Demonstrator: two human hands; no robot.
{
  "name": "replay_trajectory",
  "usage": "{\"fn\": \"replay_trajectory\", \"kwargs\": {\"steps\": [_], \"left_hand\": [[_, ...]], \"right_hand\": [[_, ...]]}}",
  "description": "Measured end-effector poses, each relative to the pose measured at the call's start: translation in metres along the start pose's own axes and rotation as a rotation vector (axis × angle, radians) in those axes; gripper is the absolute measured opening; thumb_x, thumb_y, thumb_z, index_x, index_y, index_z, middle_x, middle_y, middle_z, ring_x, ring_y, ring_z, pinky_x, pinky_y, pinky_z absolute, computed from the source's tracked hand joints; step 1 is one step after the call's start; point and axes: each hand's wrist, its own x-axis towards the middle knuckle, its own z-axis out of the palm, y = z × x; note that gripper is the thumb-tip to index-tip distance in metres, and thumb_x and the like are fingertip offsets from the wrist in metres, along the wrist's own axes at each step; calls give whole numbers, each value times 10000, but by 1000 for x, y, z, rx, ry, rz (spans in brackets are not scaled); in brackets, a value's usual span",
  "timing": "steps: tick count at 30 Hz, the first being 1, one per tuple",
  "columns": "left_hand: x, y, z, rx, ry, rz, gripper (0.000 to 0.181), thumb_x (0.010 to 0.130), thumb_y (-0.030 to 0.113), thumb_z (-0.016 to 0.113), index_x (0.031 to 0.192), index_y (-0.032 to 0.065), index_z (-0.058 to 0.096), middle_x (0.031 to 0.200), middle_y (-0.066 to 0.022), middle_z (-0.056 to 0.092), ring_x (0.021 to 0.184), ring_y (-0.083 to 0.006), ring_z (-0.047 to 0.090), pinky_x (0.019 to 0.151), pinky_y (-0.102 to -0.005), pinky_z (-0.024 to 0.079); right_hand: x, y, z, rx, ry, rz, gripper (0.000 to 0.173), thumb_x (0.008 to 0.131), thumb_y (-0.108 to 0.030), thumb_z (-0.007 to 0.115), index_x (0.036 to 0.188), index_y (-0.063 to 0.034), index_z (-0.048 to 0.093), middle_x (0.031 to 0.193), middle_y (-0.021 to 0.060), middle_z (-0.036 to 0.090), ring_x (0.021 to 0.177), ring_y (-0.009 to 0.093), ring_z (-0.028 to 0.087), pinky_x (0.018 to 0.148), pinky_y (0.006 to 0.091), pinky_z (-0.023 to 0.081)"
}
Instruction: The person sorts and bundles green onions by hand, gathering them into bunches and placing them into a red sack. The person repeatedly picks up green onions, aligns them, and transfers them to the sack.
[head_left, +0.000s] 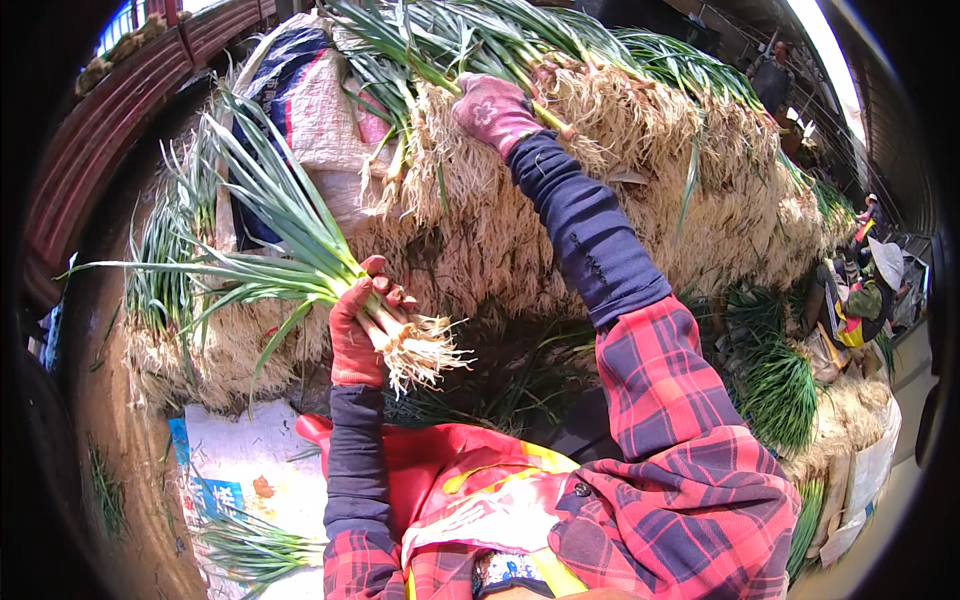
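My left hand (358, 330), in a reddish glove, is closed around a bunch of green allium plants (319, 277). Their leaves fan out to the upper left, and trimmed pale roots (420, 349) point to the lower right. My right hand (495, 112), in a pink glove with a flower print, reaches onto the top of a large heap of the same plants. It grips an allium stalk (555, 122) whose root end sticks out at the wrist side. The heap's matted straw-coloured roots (645, 157) face me, with the green leaves (480, 30) lying away behind.
A woven sack (322, 97) covers the heap's left part. At lower left, another bunch (259, 544) rests on a white printed sack (240, 442). Loose leaves litter the dark space before my lap. A hatted person (862, 292) sits at right near more piled plants (780, 397).
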Motion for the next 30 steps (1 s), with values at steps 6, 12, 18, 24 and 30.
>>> {"fn": "replay_trajectory", "kwargs": {"steps": [6,12,18,24,30], "left_hand": [[-15,10,-1,-29,8,20,321,784,150,557,1084,49,505,792,-6,526,718,-150,508,747,-358,439],[-9,10,-9,-52,-8,-3,337,791,151,558,1099,31,490,808,-16,548,728,-169,527,754,-373,455],[-9,12,-13,-41,27,13,335,800,148,549,1109,33,490,803,-19,552,719,-166,525,752,-377,456],[-11,13,-9,-34,25,6,319,790,137,561,1083,34,489,785,-30,553,717,-170,530,749,-379,448],[-12,12,-13,-47,48,-6,294,760,90,584,1035,28,500,841,-89,588,786,-238,574,753,-416,471]], "right_hand": [[-6,13,6,478,-224,-84,385,793,-318,581,1060,-40,581,957,124,630,852,208,600,763,282,443],[-11,14,-30,193,200,-157,262,814,-278,584,945,-55,627,815,63,642,716,124,588,673,271,464],[-23,-17,19,-311,-68,-282,358,730,-368,608,946,-83,622,869,148,617,831,305,590,729,373,452],[-33,0,11,877,-196,-35,133,758,-173,636,768,-54,577,584,-17,509,469,57,472,422,197,346],[-86,-31,20,949,-277,119,275,795,-340,611,702,-82,587,521,-31,512,400,39,428,390,187,308]]}}
